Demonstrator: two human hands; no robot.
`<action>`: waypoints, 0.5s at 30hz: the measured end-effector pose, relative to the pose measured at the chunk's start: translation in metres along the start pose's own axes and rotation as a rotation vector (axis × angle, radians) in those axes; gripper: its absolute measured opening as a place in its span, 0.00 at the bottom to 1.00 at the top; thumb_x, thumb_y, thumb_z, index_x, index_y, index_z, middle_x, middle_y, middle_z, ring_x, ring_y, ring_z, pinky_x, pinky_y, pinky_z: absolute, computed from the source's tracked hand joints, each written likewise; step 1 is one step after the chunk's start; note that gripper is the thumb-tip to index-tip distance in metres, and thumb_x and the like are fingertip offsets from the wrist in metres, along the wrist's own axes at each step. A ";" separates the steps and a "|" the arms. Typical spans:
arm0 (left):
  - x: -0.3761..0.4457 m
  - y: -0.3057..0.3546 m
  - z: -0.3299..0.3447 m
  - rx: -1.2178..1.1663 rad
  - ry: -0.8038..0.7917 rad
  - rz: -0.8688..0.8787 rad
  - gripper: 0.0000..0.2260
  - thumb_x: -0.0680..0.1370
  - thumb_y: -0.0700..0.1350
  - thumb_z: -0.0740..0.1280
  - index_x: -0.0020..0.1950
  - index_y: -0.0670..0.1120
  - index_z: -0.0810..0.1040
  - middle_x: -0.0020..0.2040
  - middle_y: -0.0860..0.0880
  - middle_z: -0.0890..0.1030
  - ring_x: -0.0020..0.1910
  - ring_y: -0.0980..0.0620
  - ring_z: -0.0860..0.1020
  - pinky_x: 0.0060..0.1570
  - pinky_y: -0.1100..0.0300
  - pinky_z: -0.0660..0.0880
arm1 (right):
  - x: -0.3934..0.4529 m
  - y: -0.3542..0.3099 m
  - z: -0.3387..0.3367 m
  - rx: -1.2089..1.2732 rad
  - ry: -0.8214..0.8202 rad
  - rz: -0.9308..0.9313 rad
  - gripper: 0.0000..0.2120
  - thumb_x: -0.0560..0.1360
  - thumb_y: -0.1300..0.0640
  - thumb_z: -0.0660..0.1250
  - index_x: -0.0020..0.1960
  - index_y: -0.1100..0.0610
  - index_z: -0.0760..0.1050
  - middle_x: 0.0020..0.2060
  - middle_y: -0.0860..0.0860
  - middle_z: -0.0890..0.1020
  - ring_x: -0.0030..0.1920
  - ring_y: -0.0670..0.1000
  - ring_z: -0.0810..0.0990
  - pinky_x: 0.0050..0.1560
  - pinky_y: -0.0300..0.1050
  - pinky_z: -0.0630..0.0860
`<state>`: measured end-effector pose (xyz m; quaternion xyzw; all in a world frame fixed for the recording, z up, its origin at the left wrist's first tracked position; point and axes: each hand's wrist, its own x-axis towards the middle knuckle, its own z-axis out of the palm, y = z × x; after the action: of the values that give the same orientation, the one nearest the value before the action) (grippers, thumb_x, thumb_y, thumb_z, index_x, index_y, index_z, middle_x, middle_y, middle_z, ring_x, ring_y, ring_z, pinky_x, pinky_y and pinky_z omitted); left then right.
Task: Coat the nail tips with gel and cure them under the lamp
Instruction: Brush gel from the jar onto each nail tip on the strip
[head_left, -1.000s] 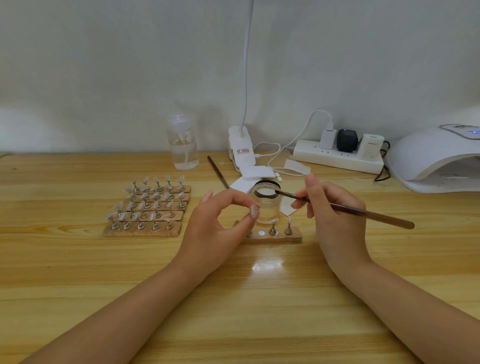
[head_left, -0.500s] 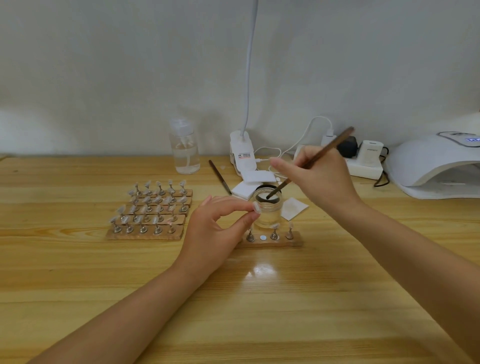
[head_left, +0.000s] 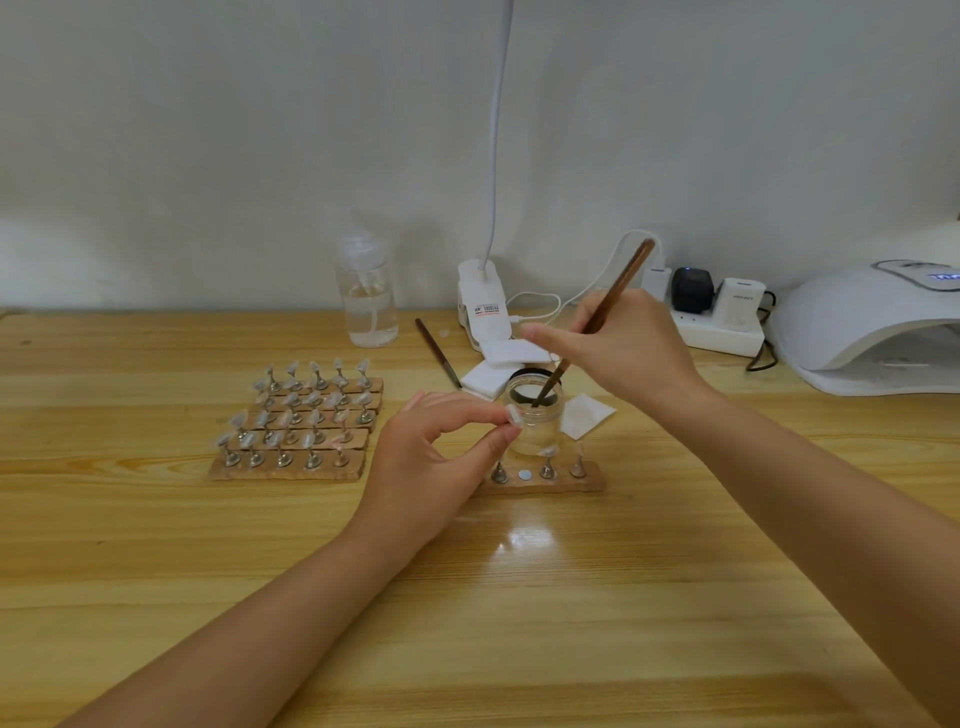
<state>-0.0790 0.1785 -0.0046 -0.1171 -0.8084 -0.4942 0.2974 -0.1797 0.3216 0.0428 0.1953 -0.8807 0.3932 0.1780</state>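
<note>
Your left hand (head_left: 431, 457) is pinching a single pale nail tip (head_left: 513, 415) between thumb and forefinger, holding it just left of the clear gel jar (head_left: 534, 415), above the near wooden holder strip (head_left: 545, 480). Your right hand (head_left: 631, 348) is gripping the brown brush (head_left: 602, 317) mid-handle, fingers curled round it; the brush is tilting up and to the right, and its bristle end is sitting inside the open jar.

The near holder strip is carrying three metal stands and one bare round spot; the two right-hand stands are bearing tips. Further left, a block of wooden strips (head_left: 298, 415) is holding rows of mounted nail tips.

The surface is a light wooden table (head_left: 467, 623) with visible grain, and it is showing a bright glare patch just in front of the holder strip. Behind the jar, white pads (head_left: 511, 358) are lying stacked, one loose white wipe (head_left: 587, 415) is lying to the jar's right, and a second brush (head_left: 437, 352) is lying flat beside the pads. A clear pump bottle (head_left: 366, 296) is standing at the back, near a white clip-on lamp base (head_left: 483, 306) whose neck is rising out of view. A white power strip (head_left: 719, 332) with plugs is sitting against the plain pale wall (head_left: 260, 130). The white curing lamp (head_left: 872, 327) is standing at far right, opening facing you.
</note>
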 end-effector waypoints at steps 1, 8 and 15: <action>0.000 0.000 0.000 -0.001 -0.003 -0.005 0.07 0.67 0.49 0.69 0.43 0.51 0.82 0.41 0.59 0.82 0.46 0.63 0.78 0.60 0.38 0.67 | 0.001 0.002 -0.004 0.041 0.014 0.020 0.20 0.66 0.41 0.72 0.28 0.56 0.73 0.22 0.45 0.72 0.26 0.43 0.72 0.32 0.43 0.69; -0.001 0.000 0.001 0.001 0.000 -0.029 0.05 0.67 0.46 0.71 0.42 0.51 0.81 0.41 0.59 0.81 0.46 0.62 0.78 0.61 0.39 0.67 | -0.001 0.016 -0.010 0.233 0.056 0.174 0.22 0.67 0.44 0.73 0.25 0.55 0.66 0.15 0.42 0.68 0.21 0.38 0.68 0.32 0.40 0.66; -0.001 -0.001 0.000 0.000 -0.005 -0.061 0.06 0.69 0.41 0.72 0.41 0.52 0.81 0.41 0.59 0.81 0.46 0.63 0.78 0.61 0.40 0.67 | -0.002 0.020 -0.013 0.310 0.078 0.247 0.22 0.67 0.46 0.73 0.25 0.54 0.66 0.16 0.42 0.67 0.29 0.45 0.71 0.35 0.38 0.70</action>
<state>-0.0789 0.1777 -0.0058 -0.0935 -0.8122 -0.5030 0.2803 -0.1858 0.3447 0.0375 0.0954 -0.8192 0.5503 0.1300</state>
